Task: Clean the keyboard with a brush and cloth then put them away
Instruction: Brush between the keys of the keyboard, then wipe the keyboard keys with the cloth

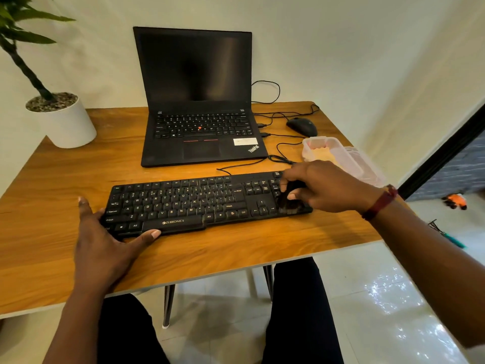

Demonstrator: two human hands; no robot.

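1. The keyboard point(183, 203) lies flat on the tabletop point(52, 179), near its front edge and in front of the open laptop point(199, 101). Its cable point(278, 160) trails off behind it.
2. The right hand point(322, 185) is over the keyboard's right end. Its fingers point(286, 177) are curled round a dark brush point(290, 203), whose bristles touch the keys at the right-hand block.
3. The left hand point(105, 240) rests at the keyboard's left front corner. Its fingers point(83, 206) are straight and hold nothing, and the thumb lies along the front edge.
4. The keyboard is probably light and stiff, and likely to slide on the smooth wood under sideways strokes. Bracing it at the end away from the brush, as the left hand does, looks sensible.
5. The keycaps are likely loose enough to rock or pop off, so light strokes along the rows should suit better than hard jabs.
6. The brush looks small and short. Its bristles should bend easily, so a pinch close to them would likely give the best control between keys.
7. The brush's handle is hidden under the hand, so its shape cannot be told.
8. The clear plastic box point(351, 158) stands just behind the right hand with something pale inside. Whether that is the cloth cannot be told. A cloth would be soft and limp, and best bunched in the hand.
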